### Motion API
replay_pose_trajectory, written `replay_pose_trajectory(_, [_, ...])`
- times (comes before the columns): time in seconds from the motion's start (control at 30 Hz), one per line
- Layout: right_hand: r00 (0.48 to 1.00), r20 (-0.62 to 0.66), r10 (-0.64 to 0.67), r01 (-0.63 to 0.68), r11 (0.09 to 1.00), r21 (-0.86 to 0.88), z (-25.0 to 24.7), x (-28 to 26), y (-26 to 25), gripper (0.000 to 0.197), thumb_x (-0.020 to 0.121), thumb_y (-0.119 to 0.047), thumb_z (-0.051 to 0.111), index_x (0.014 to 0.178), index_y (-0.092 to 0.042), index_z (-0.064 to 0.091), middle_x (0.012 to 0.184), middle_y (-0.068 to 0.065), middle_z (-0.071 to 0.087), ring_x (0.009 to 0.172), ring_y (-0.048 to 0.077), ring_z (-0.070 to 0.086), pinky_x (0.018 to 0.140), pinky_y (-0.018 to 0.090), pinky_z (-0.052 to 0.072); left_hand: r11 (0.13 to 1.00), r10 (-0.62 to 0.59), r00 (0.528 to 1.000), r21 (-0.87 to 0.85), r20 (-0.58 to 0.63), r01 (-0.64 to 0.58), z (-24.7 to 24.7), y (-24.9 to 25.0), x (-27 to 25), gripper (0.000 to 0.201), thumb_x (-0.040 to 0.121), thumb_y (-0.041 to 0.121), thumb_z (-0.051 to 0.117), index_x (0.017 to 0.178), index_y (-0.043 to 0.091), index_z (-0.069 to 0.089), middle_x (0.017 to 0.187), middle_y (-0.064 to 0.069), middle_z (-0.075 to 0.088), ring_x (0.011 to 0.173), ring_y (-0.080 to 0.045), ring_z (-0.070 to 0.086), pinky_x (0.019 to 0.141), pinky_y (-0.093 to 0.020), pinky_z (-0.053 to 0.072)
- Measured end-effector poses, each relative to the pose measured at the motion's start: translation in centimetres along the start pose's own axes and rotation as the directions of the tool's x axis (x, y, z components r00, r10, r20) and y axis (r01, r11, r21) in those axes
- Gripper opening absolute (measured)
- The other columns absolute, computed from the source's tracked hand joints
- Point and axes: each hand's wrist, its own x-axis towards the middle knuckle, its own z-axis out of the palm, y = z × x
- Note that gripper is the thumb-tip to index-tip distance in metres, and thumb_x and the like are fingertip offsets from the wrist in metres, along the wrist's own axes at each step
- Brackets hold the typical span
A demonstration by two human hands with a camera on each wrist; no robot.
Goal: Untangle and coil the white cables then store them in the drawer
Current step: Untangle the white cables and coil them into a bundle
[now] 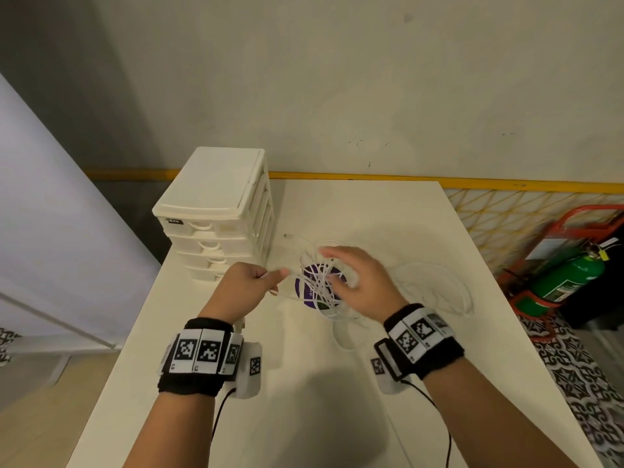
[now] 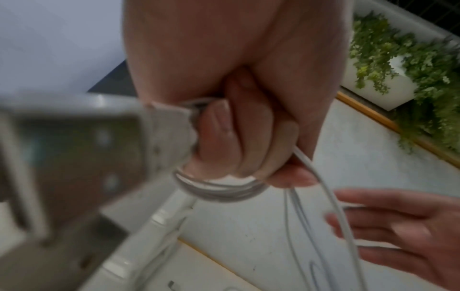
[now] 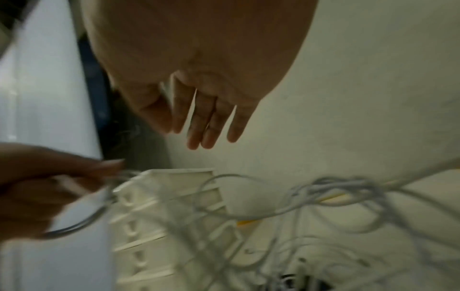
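A tangle of white cables (image 1: 320, 285) hangs above the white table (image 1: 304, 383), stretched between my two hands. My left hand (image 1: 251, 283) grips a small coil of white cable (image 2: 219, 189) in curled fingers, with a blurred USB plug (image 2: 74, 157) close to the left wrist camera. My right hand (image 1: 354, 278) hovers over the tangle (image 3: 336, 195) with straight, spread fingers (image 3: 206, 126) and holds nothing. More white cable (image 1: 435, 288) lies loose on the table to the right. The white drawer unit (image 1: 216, 217) stands at the table's far left, its drawers closed.
A purple round disc (image 1: 312, 287) lies on the table under the tangle. A green fire extinguisher (image 1: 567, 278) in a red stand sits on the floor to the right. A yellow rail (image 1: 472, 182) runs behind the table. Green plants (image 2: 410, 65) show in the left wrist view.
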Motion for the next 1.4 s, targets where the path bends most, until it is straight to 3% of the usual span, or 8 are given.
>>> replay_pose_trajectory(0.13, [0.928,0.332,0.171,-0.153,0.985,-0.081,4.0,-0.1,-0.3,0.075,0.081,-0.026,0.069,0.145,-0.024,0.029,0.130,-0.005,0.053,0.118,0.004,0.047,0.104,0.025,0.036,0.994,0.017,0.999,-0.110,-0.027,-0.020,0.3,0.9,0.0,0.041,0.084,0.042,0.069,0.056,0.012,0.063,0.035,0.007,0.028,0.033,-0.009,0.026,0.049,-0.026,0.028])
replay_pose_trajectory(0.27, [0.953,0.158,0.257,-0.185,0.912,-0.365,3.2,-1.0,3.5,0.017,0.086,-0.029,0.060,0.098,-0.020,0.066,0.086,-0.003,0.065,0.082,0.016,0.058,0.108,0.043,0.028,0.992,-0.003,0.998,-0.123,-0.067,-0.005,-1.8,-0.7,0.1,0.039,0.081,0.040,0.071,0.052,0.015,0.064,0.041,0.000,0.031,0.037,-0.012,0.026,0.055,-0.027,0.031])
replay_pose_trajectory(0.6, [0.985,-0.071,0.159,-0.170,0.790,-0.589,-3.5,2.1,4.7,0.031,0.088,-0.038,0.042,0.096,-0.019,0.065,0.105,-0.002,0.061,0.108,0.021,0.050,0.112,0.049,0.007,0.933,-0.074,0.885,0.346,0.460,-0.102,0.7,-1.0,-1.0,0.051,0.075,0.058,0.070,0.053,0.016,0.050,0.048,0.008,0.040,0.048,-0.012,0.038,0.053,-0.027,0.028])
replay_pose_trajectory(0.77, [0.974,-0.224,0.033,-0.153,0.826,-0.543,-3.4,2.8,4.1,0.028,0.083,-0.003,0.052,0.095,-0.024,0.066,0.103,-0.007,0.065,0.111,0.018,0.050,0.114,0.050,0.000,0.991,0.067,0.873,-0.133,0.484,-0.003,2.0,0.1,-1.9,0.043,0.089,0.051,0.056,0.066,0.016,0.053,0.046,0.006,0.034,0.040,-0.010,0.028,0.043,-0.021,0.024])
replay_pose_trajectory(0.97, [0.992,0.061,0.113,-0.066,0.855,-0.514,1.2,0.7,5.5,0.015,0.093,-0.026,0.052,0.102,-0.022,0.063,0.095,-0.004,0.066,0.095,0.017,0.054,0.113,0.046,0.021,0.665,0.380,0.849,-0.747,0.367,0.026,1.2,2.2,-1.4,0.038,0.093,0.042,0.039,0.072,0.013,0.052,0.049,0.008,0.024,0.040,-0.007,0.018,0.040,-0.018,0.020])
replay_pose_trajectory(1.07, [0.985,0.111,0.133,-0.106,0.969,-0.221,3.3,-0.5,4.8,0.023,0.088,-0.032,0.057,0.105,-0.017,0.061,0.090,0.000,0.066,0.084,0.019,0.059,0.088,0.036,0.045,0.411,0.454,0.853,-0.910,0.256,0.055,1.0,2.9,-0.6,0.042,0.097,0.039,0.030,0.075,0.010,0.052,0.050,0.009,0.020,0.039,-0.006,0.015,0.038,-0.017,0.024])
replay_pose_trajectory(1.17, [0.980,0.094,0.175,-0.178,0.984,0.017,4.0,-1.0,4.2,0.042,0.080,-0.034,0.062,0.118,-0.015,0.062,0.111,0.001,0.066,0.099,0.017,0.063,0.089,0.032,0.049,0.218,0.383,0.912,-0.974,0.147,0.066,0.5,3.2,-0.1,0.046,0.098,0.038,0.026,0.076,0.012,0.057,0.049,0.009,0.021,0.041,-0.009,0.011,0.039,-0.018,0.024])
replay_pose_trajectory(1.4, [0.975,0.185,0.125,-0.088,0.977,-0.194,5.0,-1.0,4.2,0.059,0.075,-0.058,0.048,0.118,-0.019,0.062,0.119,-0.001,0.063,0.115,0.020,0.050,0.100,0.038,0.038,0.071,0.183,0.973,-0.985,-0.142,-0.157,0.9,3.7,1.6,0.032,0.105,0.030,0.024,0.088,0.015,0.048,0.057,0.009,0.036,0.045,-0.007,0.030,0.052,-0.020,0.034])
